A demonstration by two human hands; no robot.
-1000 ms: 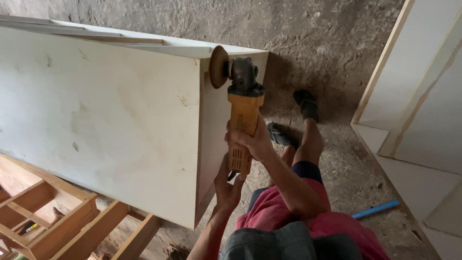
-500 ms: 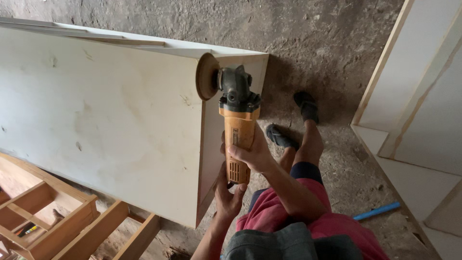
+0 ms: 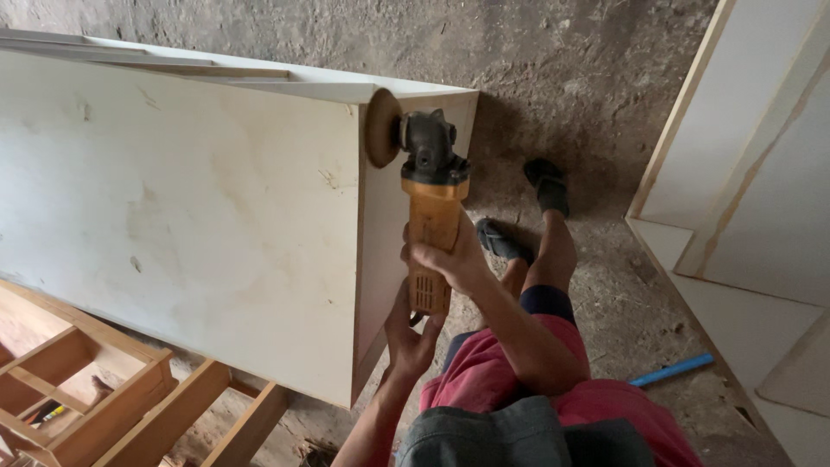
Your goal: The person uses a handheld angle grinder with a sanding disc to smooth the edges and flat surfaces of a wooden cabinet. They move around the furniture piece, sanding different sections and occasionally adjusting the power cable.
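Observation:
A yellow and grey angle grinder (image 3: 431,199) with a tan sanding disc (image 3: 381,127) is pressed against the side panel of a large white wooden cabinet (image 3: 190,216) lying on its side. My right hand (image 3: 450,257) is wrapped around the grinder's yellow body from above. Below it, my left hand (image 3: 410,333) cups the rear end of the grinder. The disc touches the cabinet's end panel near the top corner.
A wooden frame (image 3: 112,406) lies at the lower left under the cabinet. White boards (image 3: 761,182) lean at the right. A blue stick (image 3: 672,370) lies on the dirt floor. My legs and sandalled feet (image 3: 546,186) stretch forward.
The grinder has shifted slightly left along the cabinet's end edge, with its disc staying near the top corner. Both hands kept their hold.

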